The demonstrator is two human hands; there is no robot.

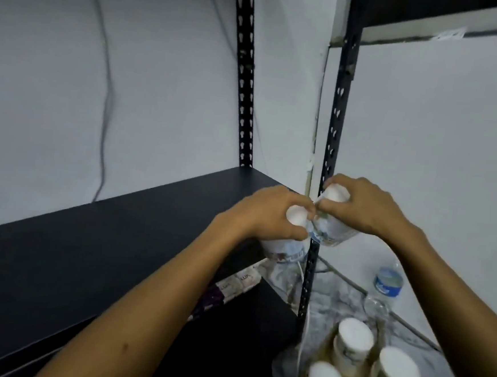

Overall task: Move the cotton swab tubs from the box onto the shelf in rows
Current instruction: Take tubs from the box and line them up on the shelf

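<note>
Bare black shelf waiting; left hand and right hand each grip a tub from above, probably for setting down upright; more tubs sit in the box.

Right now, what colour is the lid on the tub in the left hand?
White, on the tub in the left hand; head view.

Bare black shelf, floor-standing box.
</note>
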